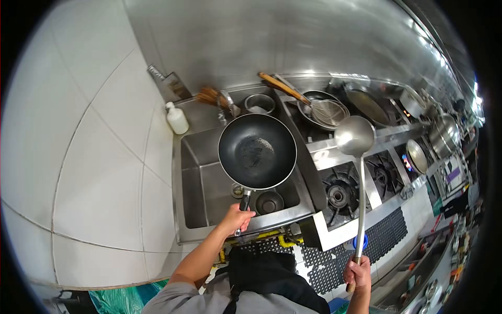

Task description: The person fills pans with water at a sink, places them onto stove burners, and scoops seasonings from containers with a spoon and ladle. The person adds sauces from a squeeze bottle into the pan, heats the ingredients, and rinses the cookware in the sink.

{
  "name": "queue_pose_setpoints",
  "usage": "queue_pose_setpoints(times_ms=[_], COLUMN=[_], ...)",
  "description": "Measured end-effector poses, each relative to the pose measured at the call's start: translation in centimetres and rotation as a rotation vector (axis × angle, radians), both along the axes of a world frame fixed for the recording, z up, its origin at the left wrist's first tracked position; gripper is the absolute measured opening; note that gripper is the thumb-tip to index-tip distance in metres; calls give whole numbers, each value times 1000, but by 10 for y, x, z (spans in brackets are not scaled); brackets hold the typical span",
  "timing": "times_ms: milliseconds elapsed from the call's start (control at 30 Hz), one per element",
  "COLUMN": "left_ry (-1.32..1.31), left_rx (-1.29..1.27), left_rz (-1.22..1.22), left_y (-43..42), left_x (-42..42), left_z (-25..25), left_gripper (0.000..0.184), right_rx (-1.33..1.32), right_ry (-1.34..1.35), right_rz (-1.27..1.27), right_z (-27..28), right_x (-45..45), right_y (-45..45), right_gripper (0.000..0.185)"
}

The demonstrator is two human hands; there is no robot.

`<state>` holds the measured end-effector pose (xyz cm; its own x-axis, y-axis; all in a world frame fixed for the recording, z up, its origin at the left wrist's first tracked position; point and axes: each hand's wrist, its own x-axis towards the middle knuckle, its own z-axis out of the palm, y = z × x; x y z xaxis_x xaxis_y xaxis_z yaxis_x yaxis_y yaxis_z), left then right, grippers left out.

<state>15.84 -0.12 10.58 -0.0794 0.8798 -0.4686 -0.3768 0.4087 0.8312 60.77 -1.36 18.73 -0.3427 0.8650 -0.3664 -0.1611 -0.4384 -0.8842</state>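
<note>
My left hand (237, 219) is wrapped round the black handle of a dark frying pan (257, 152). The pan hangs over the steel sink (201, 201), its inside facing me, with a pale worn or residue patch near the middle. My right hand (357, 273) grips the lower end of a long-handled ladle (355, 137). That ladle stands up over the front of the stove, its round metal bowl at the top. Inside the sink, a small dark bowl (270, 202) lies beside the drain (238, 190), partly below the pan.
Behind the sink are a faucet (225, 104), a bamboo brush (210, 96), a metal pot (260, 103) and a white pump bottle (177, 119). To the right, a stove burner (339, 195) sits before a wok with a strainer (328, 112). White tiles (99, 157) wall the left side.
</note>
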Motion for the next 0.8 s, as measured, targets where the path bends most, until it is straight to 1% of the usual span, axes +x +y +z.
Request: queue_pose_setpoints(times_ms=[33,100,133,200,333,367,433,500,600,633,700,733,800], left_ry=[-6,-30,-53,-76,-102,-98,-97,-93,-64,-57,-35,-27,-21], left_rx=[-16,3,-18,-41,-50,-45,-32,-46,-33,-27,0,-2,-20], left_rz=[31,40,66,96,110,117,137,107,104,113,76,86,90], left_y=[2,7,11,18,22,24,28,30,35,38,43,45,49], left_x=[-16,-42,-51,-66,-78,-79,-82,-83,-79,-81,-78,-77,-75], left_z=[-7,-23,-23,-31,-43,-48,-52,-52,-55,-57,-63,-62,-59], left_gripper=[23,23,23,24,24,24,24,22,22,22,23,27,27], right_rx=[-19,-4,-15,-16,48,32,73,159,199,237,276,292,295], right_ry=[-22,-108,-154,-238,-461,-482,-528,-592,-585,-619,-654,-680,-733], right_rz=[6,72,138,202,340,337,354,447,487,508,527,522,538], right_z=[9,13,5,9,10,11,2,-4,-20,-22,-28,-31,-41], right_x=[-23,-65,-78,-118,-178,-192,-210,-221,-235,-240,-247,-252,-258], right_y=[4,12,18,26,48,52,66,86,113,123,139,146,160], right_gripper=[18,16,17,18,15,15,15,19,21,20,20,19,19])
